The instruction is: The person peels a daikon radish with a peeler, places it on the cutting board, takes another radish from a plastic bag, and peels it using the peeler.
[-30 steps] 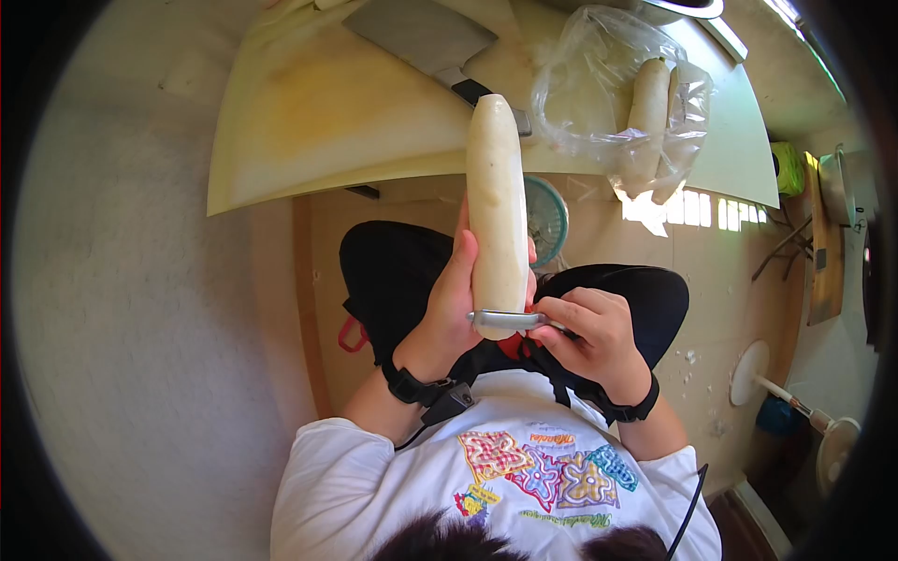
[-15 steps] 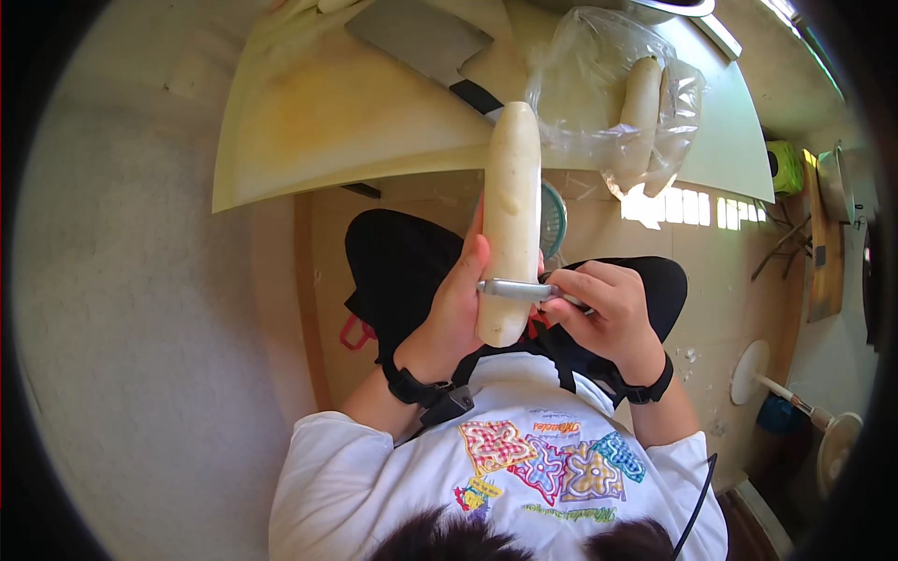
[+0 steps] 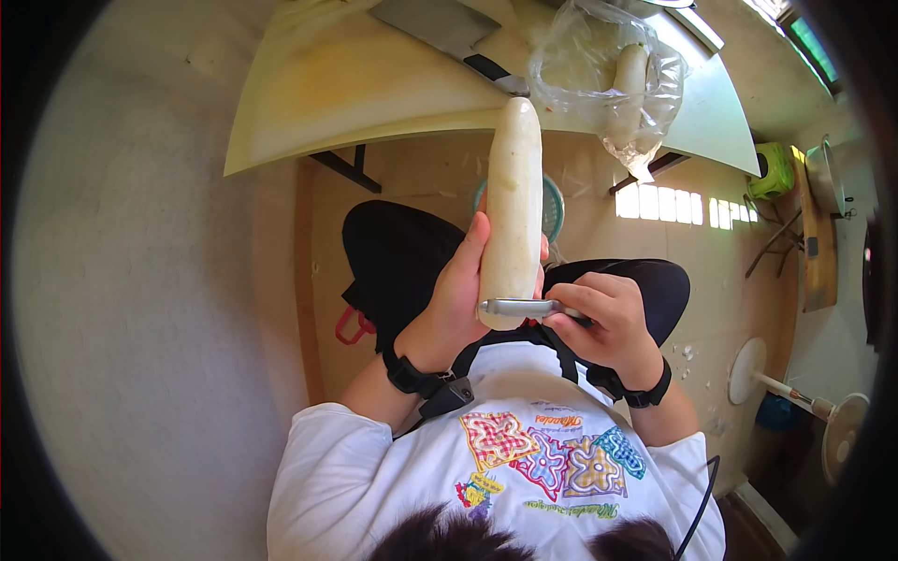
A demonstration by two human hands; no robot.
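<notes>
A long white radish (image 3: 514,201) stands nearly upright in the middle of the view. Around it wrap the fingers of my left hand (image 3: 460,280), with the thumb along its left side. My right hand (image 3: 603,313) is closed on the handle of a metal peeler (image 3: 520,308), whose head lies across the radish near its lower end. Beyond the radish's top, a cleaver (image 3: 440,34) rests on the table. A clear plastic bag (image 3: 578,70) at the table's right holds more radishes (image 3: 629,89).
The pale table (image 3: 309,112) spans the top of the view. Under its front edge, behind the radish, a teal basket (image 3: 554,210) partly shows. A white fan (image 3: 795,397) is at the right, near a green object (image 3: 772,171) and a wooden board (image 3: 820,243).
The peeler has moved slightly down along the radish, closer to its lower end. The table and the bag appear higher in the view, and more of the table's legs shows.
</notes>
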